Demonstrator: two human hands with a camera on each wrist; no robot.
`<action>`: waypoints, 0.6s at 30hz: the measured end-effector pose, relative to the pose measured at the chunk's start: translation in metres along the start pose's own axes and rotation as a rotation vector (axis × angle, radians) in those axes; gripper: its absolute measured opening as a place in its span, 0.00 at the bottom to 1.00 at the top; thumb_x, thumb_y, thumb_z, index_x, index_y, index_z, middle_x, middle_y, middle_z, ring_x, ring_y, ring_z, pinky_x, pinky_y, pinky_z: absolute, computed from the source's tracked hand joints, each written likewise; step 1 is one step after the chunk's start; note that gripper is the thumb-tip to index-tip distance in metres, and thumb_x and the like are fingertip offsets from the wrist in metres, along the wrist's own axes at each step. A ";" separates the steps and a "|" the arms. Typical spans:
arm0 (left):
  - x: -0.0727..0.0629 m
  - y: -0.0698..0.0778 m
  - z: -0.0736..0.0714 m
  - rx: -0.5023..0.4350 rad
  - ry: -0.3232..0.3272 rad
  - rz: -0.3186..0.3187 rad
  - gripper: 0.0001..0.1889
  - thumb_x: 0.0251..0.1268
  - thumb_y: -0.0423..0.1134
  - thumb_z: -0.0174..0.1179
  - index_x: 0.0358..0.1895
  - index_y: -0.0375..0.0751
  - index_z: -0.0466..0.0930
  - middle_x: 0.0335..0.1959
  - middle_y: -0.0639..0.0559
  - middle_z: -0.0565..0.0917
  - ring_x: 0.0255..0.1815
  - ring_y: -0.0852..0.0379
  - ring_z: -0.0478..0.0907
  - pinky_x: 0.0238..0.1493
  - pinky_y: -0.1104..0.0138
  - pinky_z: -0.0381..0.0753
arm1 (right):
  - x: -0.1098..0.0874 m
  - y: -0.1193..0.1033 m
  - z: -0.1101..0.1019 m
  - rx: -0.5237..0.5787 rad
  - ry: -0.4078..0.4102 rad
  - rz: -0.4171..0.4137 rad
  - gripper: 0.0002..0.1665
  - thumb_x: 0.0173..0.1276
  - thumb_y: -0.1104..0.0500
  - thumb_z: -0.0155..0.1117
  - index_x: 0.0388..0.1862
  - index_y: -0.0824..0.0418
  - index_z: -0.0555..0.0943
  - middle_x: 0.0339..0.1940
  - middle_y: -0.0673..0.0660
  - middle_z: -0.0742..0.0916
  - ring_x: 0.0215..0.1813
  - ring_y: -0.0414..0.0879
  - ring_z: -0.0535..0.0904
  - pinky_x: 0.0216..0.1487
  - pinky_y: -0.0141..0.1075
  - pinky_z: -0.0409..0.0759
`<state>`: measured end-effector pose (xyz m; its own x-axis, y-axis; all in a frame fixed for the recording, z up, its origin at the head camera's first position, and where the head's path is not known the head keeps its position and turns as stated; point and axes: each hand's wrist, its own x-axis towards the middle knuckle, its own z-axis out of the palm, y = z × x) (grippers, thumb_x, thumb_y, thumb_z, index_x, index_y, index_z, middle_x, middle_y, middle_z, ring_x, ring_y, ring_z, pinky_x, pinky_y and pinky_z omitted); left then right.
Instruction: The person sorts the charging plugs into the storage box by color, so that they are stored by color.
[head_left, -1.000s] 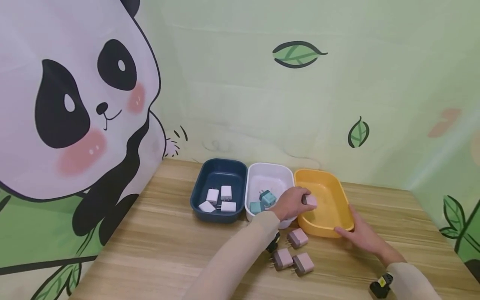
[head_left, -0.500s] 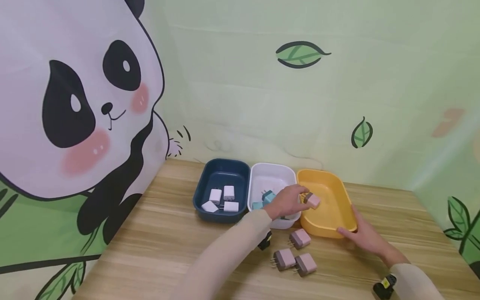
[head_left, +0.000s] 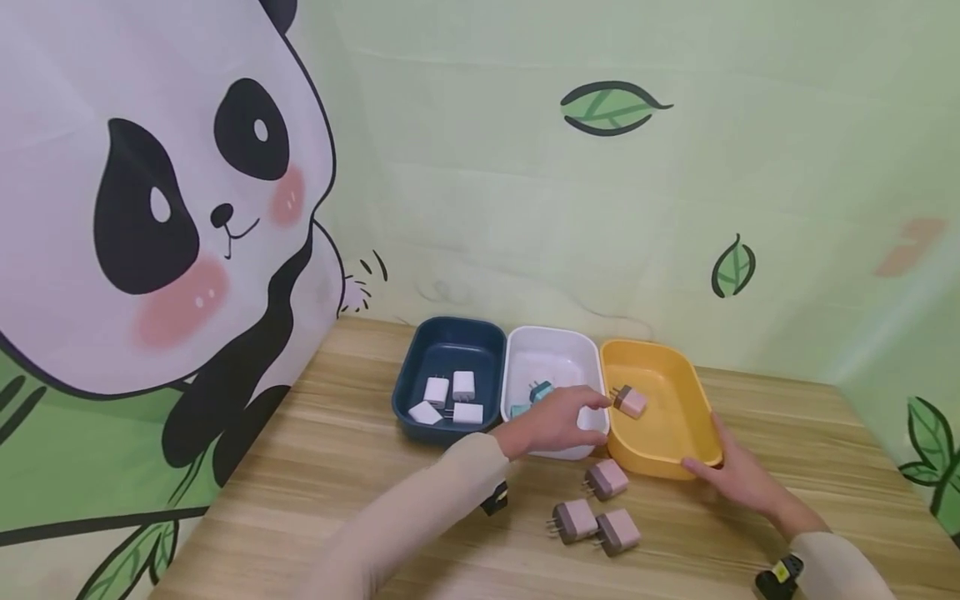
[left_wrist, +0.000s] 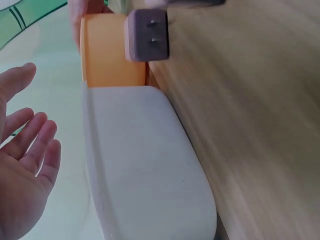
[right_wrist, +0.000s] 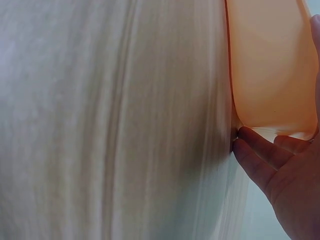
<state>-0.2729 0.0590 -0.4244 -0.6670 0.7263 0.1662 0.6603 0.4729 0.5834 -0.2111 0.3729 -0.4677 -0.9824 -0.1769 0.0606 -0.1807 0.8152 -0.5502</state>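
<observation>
My left hand (head_left: 551, 421) hovers over the white bin (head_left: 557, 357), its thumb and fingers spread apart and nothing between them. Just beyond its fingertips, a pink and grey plug-in charger (head_left: 632, 402) lies inside the yellow bin (head_left: 663, 429), prongs toward the left wall. The left wrist view shows the palm of that hand (left_wrist: 25, 170) with fingers loosely bent. My right hand (head_left: 738, 479) holds the yellow bin at its near right corner, thumb at the front rim and fingers along the outer side. Three more pink chargers (head_left: 606, 479) lie on the table before the bins.
On the left stands a dark blue bin (head_left: 459, 357) with several white chargers (head_left: 463, 385). Teal chargers (head_left: 542, 391) sit in the white bin, partly hidden by my left hand. The three bins stand side by side near the panda-printed backdrop (head_left: 480, 208) on a wooden table (head_left: 315, 467).
My left hand has let go of the pink charger, which now lies in the yellow bin, and has drawn back to the left. My right hand has stayed at the bin's corner.
</observation>
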 end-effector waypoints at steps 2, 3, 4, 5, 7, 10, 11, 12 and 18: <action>-0.006 0.001 0.000 0.001 -0.016 0.023 0.26 0.59 0.46 0.65 0.60 0.43 0.75 0.55 0.53 0.79 0.54 0.62 0.74 0.54 0.75 0.70 | 0.000 0.000 0.000 0.002 -0.006 0.007 0.60 0.65 0.45 0.63 0.73 0.74 0.36 0.67 0.81 0.58 0.62 0.72 0.63 0.59 0.64 0.60; -0.009 0.002 -0.001 0.008 -0.026 0.036 0.25 0.59 0.46 0.65 0.60 0.43 0.75 0.54 0.53 0.79 0.53 0.63 0.74 0.53 0.76 0.70 | -0.001 0.000 -0.001 0.005 -0.009 0.010 0.60 0.65 0.45 0.63 0.73 0.74 0.35 0.67 0.81 0.58 0.62 0.72 0.63 0.59 0.64 0.60; -0.012 0.003 -0.001 0.018 -0.038 0.052 0.25 0.59 0.46 0.65 0.59 0.43 0.76 0.54 0.54 0.79 0.53 0.64 0.73 0.52 0.76 0.70 | -0.001 0.000 -0.001 0.005 -0.011 0.012 0.60 0.65 0.45 0.63 0.73 0.74 0.35 0.67 0.81 0.57 0.62 0.72 0.63 0.59 0.65 0.60; -0.015 0.004 -0.002 0.024 -0.050 0.070 0.24 0.59 0.46 0.65 0.59 0.43 0.76 0.54 0.53 0.79 0.52 0.65 0.73 0.52 0.77 0.70 | -0.001 -0.001 -0.001 0.006 -0.012 0.011 0.60 0.65 0.45 0.63 0.73 0.73 0.35 0.67 0.81 0.58 0.62 0.72 0.63 0.59 0.65 0.60; -0.020 0.006 -0.003 0.037 -0.073 0.105 0.23 0.59 0.46 0.65 0.58 0.42 0.77 0.53 0.55 0.79 0.52 0.66 0.73 0.52 0.77 0.70 | -0.001 -0.001 -0.001 0.010 -0.008 0.002 0.59 0.65 0.45 0.63 0.73 0.72 0.36 0.67 0.80 0.59 0.62 0.71 0.65 0.59 0.64 0.61; -0.027 0.008 -0.002 0.041 -0.121 0.138 0.22 0.61 0.46 0.64 0.57 0.43 0.78 0.52 0.56 0.79 0.51 0.67 0.73 0.52 0.78 0.69 | -0.001 0.000 0.000 0.024 0.002 -0.024 0.58 0.65 0.46 0.63 0.75 0.69 0.37 0.67 0.77 0.62 0.60 0.67 0.68 0.58 0.62 0.63; -0.030 0.009 -0.001 0.040 -0.135 0.149 0.22 0.61 0.47 0.64 0.57 0.43 0.78 0.52 0.56 0.79 0.51 0.67 0.73 0.52 0.78 0.69 | -0.001 0.000 0.000 0.031 0.003 -0.032 0.57 0.65 0.46 0.63 0.75 0.68 0.38 0.67 0.76 0.63 0.59 0.66 0.69 0.58 0.62 0.64; -0.032 0.009 0.000 0.039 -0.151 0.157 0.22 0.61 0.47 0.64 0.57 0.43 0.78 0.52 0.56 0.79 0.51 0.67 0.73 0.52 0.78 0.69 | -0.001 0.001 0.001 0.033 0.005 -0.038 0.57 0.65 0.46 0.63 0.75 0.67 0.38 0.67 0.75 0.64 0.58 0.65 0.70 0.58 0.61 0.65; -0.046 0.009 0.009 0.124 -0.222 0.218 0.23 0.60 0.51 0.63 0.56 0.44 0.78 0.49 0.56 0.79 0.49 0.65 0.74 0.51 0.79 0.68 | 0.001 0.004 0.002 0.036 -0.002 -0.044 0.57 0.65 0.44 0.62 0.76 0.65 0.37 0.66 0.73 0.65 0.57 0.62 0.71 0.58 0.61 0.65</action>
<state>-0.2336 0.0342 -0.4341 -0.4227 0.9016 0.0916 0.8255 0.3413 0.4496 -0.2123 0.3750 -0.4714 -0.9735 -0.2129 0.0839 -0.2217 0.7865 -0.5764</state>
